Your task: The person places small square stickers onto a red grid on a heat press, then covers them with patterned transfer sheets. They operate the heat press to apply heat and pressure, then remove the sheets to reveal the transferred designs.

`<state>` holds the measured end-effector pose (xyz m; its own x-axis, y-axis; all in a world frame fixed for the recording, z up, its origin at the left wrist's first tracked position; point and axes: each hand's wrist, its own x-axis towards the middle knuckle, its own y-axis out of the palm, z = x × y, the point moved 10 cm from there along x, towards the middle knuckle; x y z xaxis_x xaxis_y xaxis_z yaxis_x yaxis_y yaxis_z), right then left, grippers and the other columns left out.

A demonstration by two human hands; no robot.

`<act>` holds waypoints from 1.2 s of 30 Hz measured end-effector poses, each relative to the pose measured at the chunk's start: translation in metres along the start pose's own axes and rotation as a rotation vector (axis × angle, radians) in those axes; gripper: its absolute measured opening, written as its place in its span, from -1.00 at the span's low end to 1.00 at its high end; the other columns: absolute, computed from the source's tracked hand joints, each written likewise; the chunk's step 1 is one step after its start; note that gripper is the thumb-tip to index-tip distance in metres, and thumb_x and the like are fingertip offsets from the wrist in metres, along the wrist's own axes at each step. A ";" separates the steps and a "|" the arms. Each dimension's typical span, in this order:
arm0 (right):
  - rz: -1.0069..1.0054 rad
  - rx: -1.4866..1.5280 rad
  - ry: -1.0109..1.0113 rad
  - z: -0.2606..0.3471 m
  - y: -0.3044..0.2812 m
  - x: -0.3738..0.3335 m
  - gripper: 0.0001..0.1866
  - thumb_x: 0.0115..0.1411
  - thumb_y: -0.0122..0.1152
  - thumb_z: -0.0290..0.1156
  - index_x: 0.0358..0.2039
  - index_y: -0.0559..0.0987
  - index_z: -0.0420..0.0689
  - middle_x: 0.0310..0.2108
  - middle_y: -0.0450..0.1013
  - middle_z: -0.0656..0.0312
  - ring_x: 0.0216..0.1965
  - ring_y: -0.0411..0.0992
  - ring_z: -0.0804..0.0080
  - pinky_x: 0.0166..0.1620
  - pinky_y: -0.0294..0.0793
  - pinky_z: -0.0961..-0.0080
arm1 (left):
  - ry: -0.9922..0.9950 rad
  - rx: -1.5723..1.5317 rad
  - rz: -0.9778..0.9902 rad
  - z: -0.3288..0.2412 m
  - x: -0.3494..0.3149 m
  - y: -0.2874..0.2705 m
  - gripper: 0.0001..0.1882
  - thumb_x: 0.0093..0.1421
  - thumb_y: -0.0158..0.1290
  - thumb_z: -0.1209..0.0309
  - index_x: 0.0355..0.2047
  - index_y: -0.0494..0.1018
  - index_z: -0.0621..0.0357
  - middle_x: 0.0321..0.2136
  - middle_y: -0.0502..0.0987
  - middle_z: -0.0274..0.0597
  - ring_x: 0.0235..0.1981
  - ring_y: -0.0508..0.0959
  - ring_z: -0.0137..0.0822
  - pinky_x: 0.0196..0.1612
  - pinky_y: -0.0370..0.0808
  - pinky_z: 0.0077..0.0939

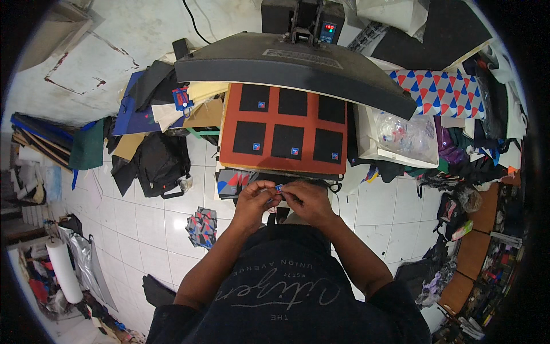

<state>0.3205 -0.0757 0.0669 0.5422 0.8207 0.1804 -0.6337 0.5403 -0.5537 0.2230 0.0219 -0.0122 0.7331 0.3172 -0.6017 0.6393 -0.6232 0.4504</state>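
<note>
My left hand and my right hand meet in front of my body, fingertips pinched around a small blue label with red and white marks. Just beyond them lies the orange-red pad of a heat press. Black fabric squares rest on it in two rows. Several carry a small blue label near the lower edge or corner; on the far middle square I see none. The far right square is partly hidden under the raised dark upper plate of the press.
A white box with clear plastic stands right of the pad. Patterned grey, red and blue pieces lie in a pile on the tiled floor. A black bag sits at the left. A lit display shows behind the press.
</note>
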 end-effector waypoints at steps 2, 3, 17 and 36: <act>0.017 0.183 0.286 -0.019 0.002 -0.007 -0.80 0.18 0.20 -0.39 -0.20 0.55 -0.19 -0.29 0.53 0.15 -0.29 0.54 0.38 -0.28 0.53 0.42 | 0.020 0.023 0.001 -0.001 0.000 0.000 -0.82 0.21 0.04 0.53 -0.16 0.43 0.22 -0.31 0.54 -0.19 -0.29 0.57 -0.37 -0.17 0.54 -0.51; 0.000 0.286 0.343 -0.029 0.005 -0.010 -0.80 0.19 0.19 -0.37 -0.21 0.55 -0.19 -0.30 0.53 0.16 -0.30 0.53 0.41 -0.28 0.52 0.44 | 0.027 0.027 -0.004 -0.001 0.000 0.000 -0.82 0.21 0.03 0.54 -0.16 0.43 0.22 -0.31 0.54 -0.19 -0.29 0.57 -0.37 -0.17 0.54 -0.51; 0.135 0.532 0.581 -0.057 0.041 -0.014 -0.77 0.24 0.17 -0.30 -0.29 0.54 -0.23 -0.43 0.50 0.24 -0.41 0.45 0.53 -0.30 0.45 0.52 | 0.000 -0.025 -0.058 0.012 0.000 -0.007 -0.85 0.21 0.04 0.53 -0.20 0.40 0.23 -0.32 0.53 -0.18 -0.32 0.56 -0.38 -0.20 0.54 -0.53; 0.262 -0.312 0.137 -0.204 -0.039 0.197 -0.80 0.23 0.14 -0.30 -0.34 0.52 -0.18 -0.49 0.47 0.28 -0.43 0.42 0.51 -0.28 0.41 0.49 | 0.024 -0.205 -0.384 0.031 -0.059 -0.110 -0.83 0.20 0.07 0.48 -0.20 0.40 0.23 -0.30 0.50 -0.20 -0.27 0.54 -0.37 -0.18 0.53 -0.56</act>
<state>0.5646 0.0274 -0.0417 0.4670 0.8789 -0.0970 -0.5739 0.2178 -0.7895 0.1023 0.0497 -0.0470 0.4367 0.5163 -0.7367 0.8977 -0.3030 0.3198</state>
